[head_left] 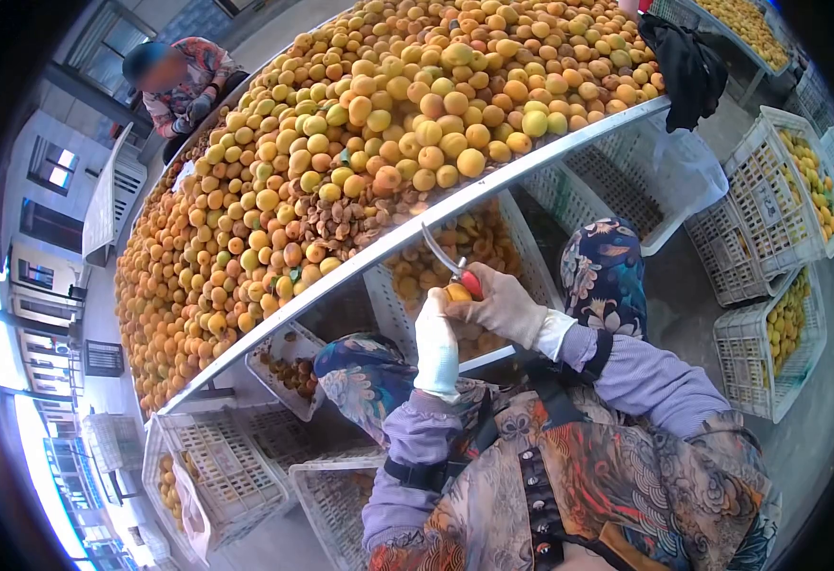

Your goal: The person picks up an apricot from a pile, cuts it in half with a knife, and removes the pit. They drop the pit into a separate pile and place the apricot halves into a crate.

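In the head view my left hand [435, 344], in a white glove, is closed on a yellow-orange apricot [457, 292]. My right hand [501, 306], gloved too, is wrapped round the red handle of a pair of pruning shears [442, 251]. Their curved metal part points up and left, toward the table's edge. Both hands meet above a white crate [391, 309] holding apricot pieces [460, 259]. Brown pits [346, 221] lie heaped along the near edge of the table, beside a large pile of whole apricots [379, 109].
The metal table edge [407, 234] runs diagonally in front of me. Another person [188, 81] sits at the far left. Fruit-filled crates [769, 195] stand at right, other crates [217, 466] at lower left. A black garment [685, 67] hangs over the table's right corner.
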`<act>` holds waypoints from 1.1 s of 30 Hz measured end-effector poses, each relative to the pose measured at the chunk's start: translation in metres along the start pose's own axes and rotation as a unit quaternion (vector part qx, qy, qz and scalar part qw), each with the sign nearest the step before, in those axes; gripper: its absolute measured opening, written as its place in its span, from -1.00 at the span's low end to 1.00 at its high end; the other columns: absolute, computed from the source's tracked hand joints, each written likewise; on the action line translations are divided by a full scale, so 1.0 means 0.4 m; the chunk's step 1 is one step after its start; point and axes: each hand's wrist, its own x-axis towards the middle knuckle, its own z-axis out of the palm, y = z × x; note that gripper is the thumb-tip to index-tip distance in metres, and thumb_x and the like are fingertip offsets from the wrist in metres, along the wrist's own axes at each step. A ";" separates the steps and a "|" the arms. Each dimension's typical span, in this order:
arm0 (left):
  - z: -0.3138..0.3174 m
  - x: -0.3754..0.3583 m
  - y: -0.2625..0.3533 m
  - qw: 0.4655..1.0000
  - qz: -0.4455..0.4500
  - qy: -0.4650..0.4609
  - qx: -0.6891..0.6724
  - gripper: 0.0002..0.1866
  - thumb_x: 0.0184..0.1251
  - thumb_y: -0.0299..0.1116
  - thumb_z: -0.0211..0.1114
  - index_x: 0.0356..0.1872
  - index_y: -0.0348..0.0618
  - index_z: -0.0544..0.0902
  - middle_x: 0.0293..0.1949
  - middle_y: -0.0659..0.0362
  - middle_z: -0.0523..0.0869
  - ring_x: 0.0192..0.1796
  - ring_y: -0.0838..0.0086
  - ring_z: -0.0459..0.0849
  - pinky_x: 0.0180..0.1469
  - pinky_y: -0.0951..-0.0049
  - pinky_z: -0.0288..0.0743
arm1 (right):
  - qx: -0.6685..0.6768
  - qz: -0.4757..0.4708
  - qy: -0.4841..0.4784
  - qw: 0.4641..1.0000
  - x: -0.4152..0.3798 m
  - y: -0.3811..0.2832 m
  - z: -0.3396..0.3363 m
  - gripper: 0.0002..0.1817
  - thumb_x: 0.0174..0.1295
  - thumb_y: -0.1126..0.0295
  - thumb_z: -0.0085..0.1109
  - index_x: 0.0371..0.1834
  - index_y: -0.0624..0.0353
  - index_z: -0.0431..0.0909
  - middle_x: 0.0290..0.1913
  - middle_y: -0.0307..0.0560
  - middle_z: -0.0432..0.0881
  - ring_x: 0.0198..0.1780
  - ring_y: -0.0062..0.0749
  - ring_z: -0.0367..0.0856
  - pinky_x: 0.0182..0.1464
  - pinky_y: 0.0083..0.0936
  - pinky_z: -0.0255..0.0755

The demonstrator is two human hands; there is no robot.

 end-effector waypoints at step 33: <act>0.019 -0.045 0.042 0.971 -0.103 0.053 -0.211 -0.38 0.36 0.29 -0.13 -0.31 -0.13 0.54 -0.56 0.26 0.52 -0.61 0.56 0.39 -0.61 0.60 0.24 | 0.182 0.038 -0.045 0.982 -0.048 -0.071 0.019 -0.85 0.25 0.40 0.17 -0.19 0.19 0.46 -0.53 -0.26 0.57 -0.66 -0.68 0.45 -0.63 -0.69 0.34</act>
